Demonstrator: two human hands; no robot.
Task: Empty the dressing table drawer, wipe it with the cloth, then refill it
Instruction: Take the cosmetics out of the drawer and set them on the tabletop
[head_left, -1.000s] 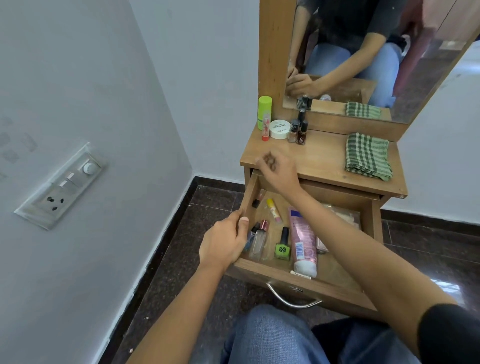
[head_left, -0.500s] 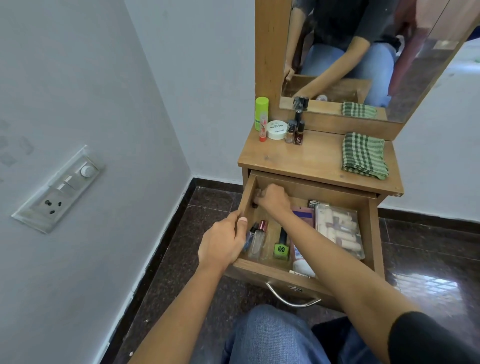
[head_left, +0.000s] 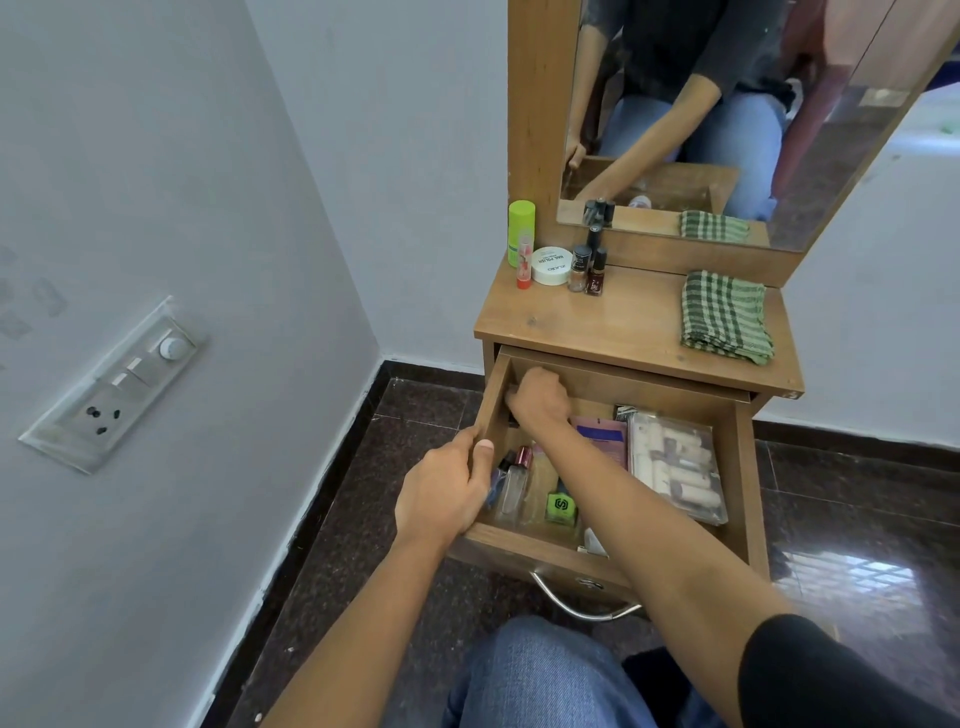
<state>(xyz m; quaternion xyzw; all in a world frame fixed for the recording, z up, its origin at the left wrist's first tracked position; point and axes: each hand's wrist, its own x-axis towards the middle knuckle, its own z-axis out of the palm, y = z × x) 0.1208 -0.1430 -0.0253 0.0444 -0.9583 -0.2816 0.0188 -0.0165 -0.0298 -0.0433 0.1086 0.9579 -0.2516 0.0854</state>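
Head view: the drawer (head_left: 745, 467) stands pulled out towards you under the table top (head_left: 623, 325). Your left hand (head_left: 441, 499) grasps the drawer's left wall near the front corner. Your right hand (head_left: 540, 402) sits curled in the far left corner; whether it holds anything cannot be told. The folded cloth (head_left: 724, 317) lies by the top's right edge, with bare wood to its left.
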